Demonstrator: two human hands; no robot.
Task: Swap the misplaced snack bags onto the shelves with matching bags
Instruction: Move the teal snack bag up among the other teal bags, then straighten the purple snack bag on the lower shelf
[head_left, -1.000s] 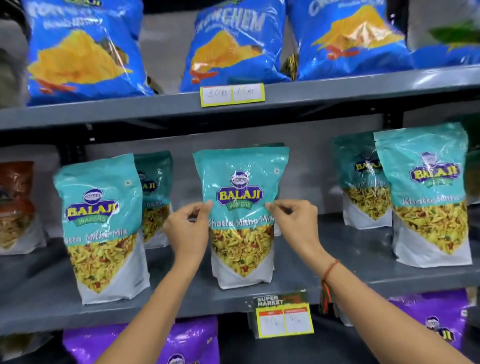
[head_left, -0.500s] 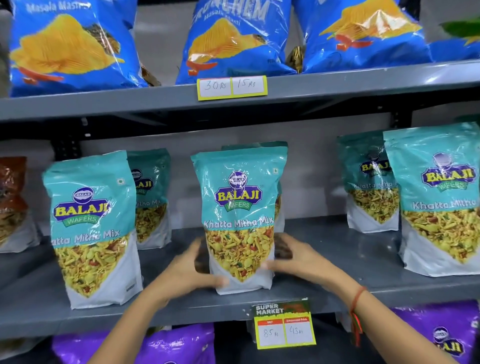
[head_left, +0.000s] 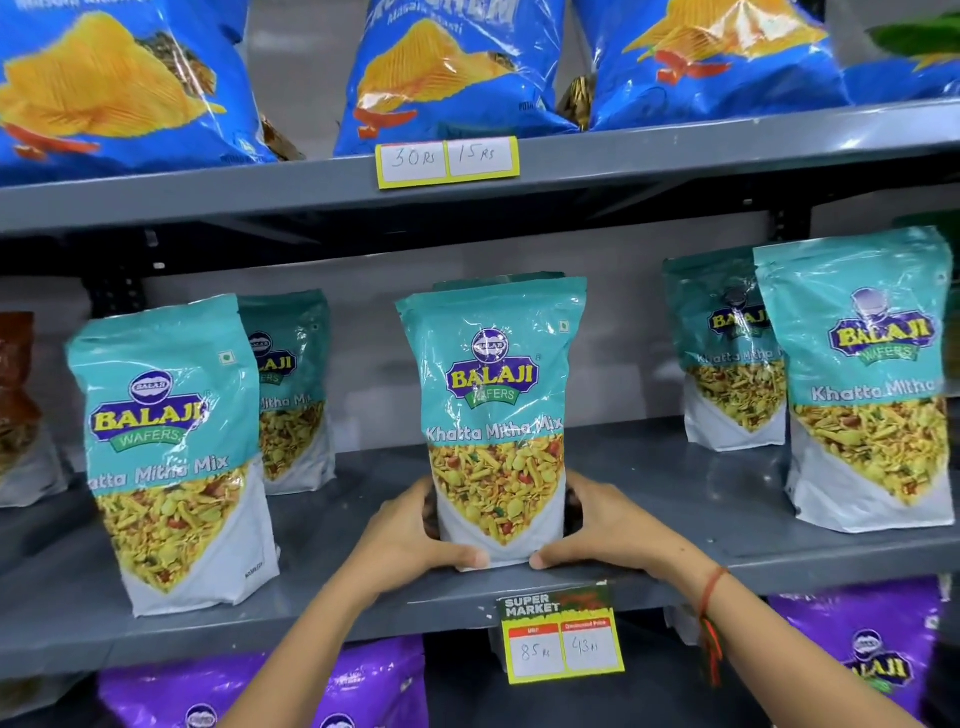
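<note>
Both hands, left hand (head_left: 410, 535) and right hand (head_left: 605, 530), clasp the upright teal bag (head_left: 493, 415) at its base.

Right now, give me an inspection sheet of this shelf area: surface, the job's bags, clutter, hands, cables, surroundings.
Surface: grey middle shelf, bare between bag groups.
Job's things: teal Khatta Mitha Mix bag upright at centre front, another teal bag behind it; teal bags left and right.
Clutter: brown bag at far left of the teal row, possibly misplaced.
Grippers: left hand and right hand clasp the centre bag's base from either side.
Cables: nothing seen.
Surroundings: blue chip bags above, purple bags below, price tags on shelf edges.
</note>
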